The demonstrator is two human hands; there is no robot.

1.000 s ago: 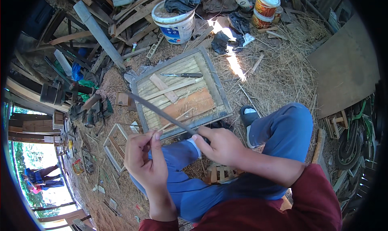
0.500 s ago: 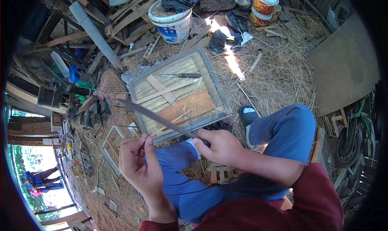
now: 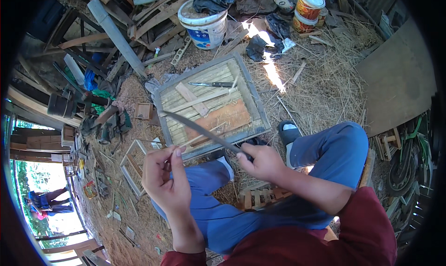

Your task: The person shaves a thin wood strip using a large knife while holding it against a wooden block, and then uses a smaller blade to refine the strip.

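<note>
Stick (image 3: 218, 126): one, thin, pale; near end in the left hand, the rest seen over the near left part of the panel (image 3: 252, 96), crossed in view by the blade (image 3: 204, 132). Contact between the two could not be told.

Risks, as judged: blade skidding along the stick into the left thumb, the pinch being near the crossing; stick snapping or rolling, being slender and gripped at one end only; blade swinging low onto the left leg (image 3: 197, 175), which lay just below.

Left hand (image 3: 167, 177): one, nearly closed; thumb and forefinger pinched on the stick's end, other fingers curled.

Right hand (image 3: 265, 162): one, closed round the blade's dark handle; blade slanted up and left, tip by the panel's left edge in view.

On the panel: small knife (image 3: 220, 84), toward the far right corner, untouched; long strip (image 3: 213, 96), lying across a short slat (image 3: 200, 108), mid-panel; orange board (image 3: 234, 115), along the near edge, shavings on it.

Beyond the far edge: white bucket (image 3: 206, 33), black plastic on top. Farther right: stacked tubs (image 3: 309, 8), two or more.
</note>
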